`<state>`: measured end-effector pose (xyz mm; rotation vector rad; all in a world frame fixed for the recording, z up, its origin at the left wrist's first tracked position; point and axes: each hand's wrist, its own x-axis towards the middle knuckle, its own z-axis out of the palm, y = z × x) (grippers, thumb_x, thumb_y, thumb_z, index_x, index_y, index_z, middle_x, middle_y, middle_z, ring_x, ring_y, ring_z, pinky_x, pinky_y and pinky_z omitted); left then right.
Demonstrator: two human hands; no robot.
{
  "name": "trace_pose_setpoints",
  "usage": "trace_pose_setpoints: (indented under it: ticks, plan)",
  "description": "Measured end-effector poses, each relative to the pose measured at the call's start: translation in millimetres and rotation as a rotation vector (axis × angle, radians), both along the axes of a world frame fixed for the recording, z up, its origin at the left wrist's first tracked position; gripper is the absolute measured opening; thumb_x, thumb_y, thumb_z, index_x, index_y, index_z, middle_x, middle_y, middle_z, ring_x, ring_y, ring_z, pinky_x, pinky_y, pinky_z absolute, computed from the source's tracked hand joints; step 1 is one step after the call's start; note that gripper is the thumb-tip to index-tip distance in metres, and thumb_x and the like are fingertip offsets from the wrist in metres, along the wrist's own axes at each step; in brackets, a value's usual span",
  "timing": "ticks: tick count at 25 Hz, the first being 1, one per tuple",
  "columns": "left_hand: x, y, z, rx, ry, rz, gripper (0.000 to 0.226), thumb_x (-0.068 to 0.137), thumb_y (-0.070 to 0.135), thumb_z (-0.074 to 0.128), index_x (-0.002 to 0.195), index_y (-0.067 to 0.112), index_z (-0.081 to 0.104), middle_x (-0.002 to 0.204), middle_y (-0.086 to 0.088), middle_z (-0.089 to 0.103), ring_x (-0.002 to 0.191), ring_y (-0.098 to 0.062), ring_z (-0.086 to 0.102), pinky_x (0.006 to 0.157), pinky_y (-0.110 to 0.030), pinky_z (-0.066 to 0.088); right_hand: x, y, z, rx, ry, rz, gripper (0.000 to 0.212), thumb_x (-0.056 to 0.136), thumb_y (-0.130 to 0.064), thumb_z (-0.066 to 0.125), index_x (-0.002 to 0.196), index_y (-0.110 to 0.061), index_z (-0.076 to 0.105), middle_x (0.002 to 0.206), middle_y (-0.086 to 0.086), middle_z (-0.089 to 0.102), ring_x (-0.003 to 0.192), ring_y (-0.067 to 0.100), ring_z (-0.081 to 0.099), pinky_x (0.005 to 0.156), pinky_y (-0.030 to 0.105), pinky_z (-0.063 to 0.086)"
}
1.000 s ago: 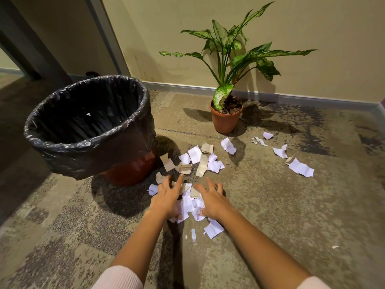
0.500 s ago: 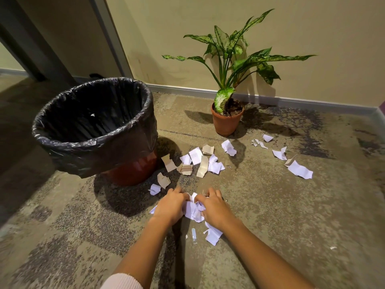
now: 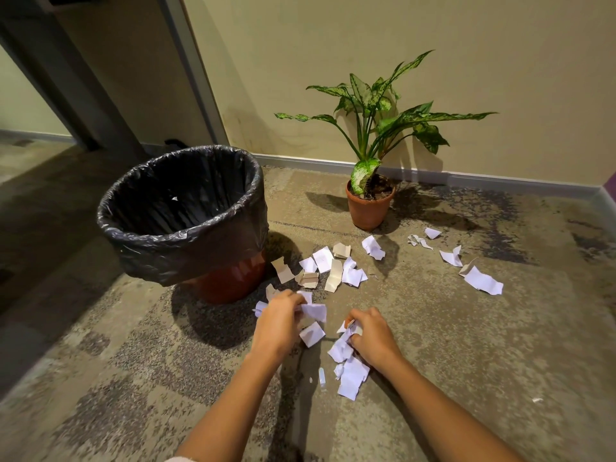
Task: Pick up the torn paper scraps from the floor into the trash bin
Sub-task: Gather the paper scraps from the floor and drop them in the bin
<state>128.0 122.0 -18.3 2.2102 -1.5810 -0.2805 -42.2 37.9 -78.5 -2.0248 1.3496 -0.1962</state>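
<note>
Torn white and beige paper scraps (image 3: pixel 333 265) lie scattered on the carpet in front of a trash bin (image 3: pixel 186 235), an orange bin lined with a black bag, at the left. My left hand (image 3: pixel 278 323) grips a bunch of white scraps (image 3: pixel 313 311) just right of the bin's base. My right hand (image 3: pixel 370 336) has its fingers curled round more white scraps (image 3: pixel 343 348) low over the floor. Loose scraps (image 3: pixel 350 380) lie below my right hand, and one scrap (image 3: pixel 311 334) sits between the hands.
A potted plant (image 3: pixel 368 208) in a terracotta pot stands by the far wall. More scraps (image 3: pixel 481 280) lie to the right on the carpet. A dark doorway frame (image 3: pixel 83 105) rises at the back left.
My hands, pressed together over the scrap pile, have curled shut on scraps and drawn apart, the left lifting toward the bin. The view has pulled back and tilted up.
</note>
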Motion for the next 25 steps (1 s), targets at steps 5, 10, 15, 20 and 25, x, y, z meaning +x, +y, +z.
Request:
trace_pose_setpoints:
  ticks: [5, 10, 15, 20, 25]
  plan:
    - [8.5, -24.1, 88.0, -0.363, -0.050, 0.006, 0.010, 0.081, 0.006, 0.064, 0.087, 0.014, 0.067, 0.089, 0.001, 0.061, 0.082, -0.020, 0.059, 0.068, -0.036, 0.048, 1.6, 5.7, 11.9, -0.016, 0.012, 0.010, 0.024, 0.083, -0.004, 0.056, 0.093, -0.026, 0.061, 0.103, 0.002, 0.043, 0.084, 0.021, 0.050, 0.055, 0.019, 0.035]
    - [54.3, -32.7, 169.6, -0.634, -0.063, 0.164, 0.015, 0.082, 0.005, 0.066, 0.095, 0.011, 0.070, 0.096, -0.002, 0.065, 0.086, -0.019, 0.061, 0.074, -0.027, 0.045, 6.3, 9.6, 29.0, -0.042, -0.066, 0.018, 0.040, 0.077, -0.003, 0.056, 0.070, -0.041, 0.048, 0.098, 0.002, 0.045, 0.081, 0.020, 0.049, 0.056, 0.011, 0.032]
    - [115.2, -25.1, 184.9, -0.405, -0.170, 0.400, 0.019, 0.085, 0.010, 0.063, 0.103, 0.012, 0.068, 0.106, -0.011, 0.060, 0.093, -0.036, 0.060, 0.071, -0.038, 0.046, 19.5, -1.6, 62.2, -0.131, -0.125, 0.055, 0.030, 0.078, 0.001, 0.055, 0.084, -0.028, 0.056, 0.095, 0.000, 0.047, 0.081, 0.018, 0.047, 0.058, 0.008, 0.033]
    - [146.9, -6.8, 173.3, -0.261, -0.124, 0.442, 0.035, 0.084, 0.023, 0.072, 0.118, 0.023, 0.066, 0.122, -0.006, 0.055, 0.100, -0.029, 0.061, 0.078, -0.037, 0.047, 54.2, -19.1, 114.6, -0.248, -0.226, 0.101, 0.025, 0.081, -0.001, 0.056, 0.090, -0.023, 0.063, 0.098, 0.001, 0.046, 0.083, 0.018, 0.047, 0.059, 0.015, 0.032]
    - [152.1, 10.8, 170.1, -0.375, -0.126, 0.447, 0.030, 0.088, 0.024, 0.069, 0.117, 0.020, 0.066, 0.125, -0.001, 0.056, 0.098, -0.022, 0.063, 0.084, -0.037, 0.049, 124.3, -23.0, 194.5, -0.385, -0.500, 0.111, 0.024, 0.082, -0.001, 0.062, 0.097, -0.019, 0.064, 0.101, 0.002, 0.046, 0.090, 0.014, 0.049, 0.067, 0.010, 0.036]
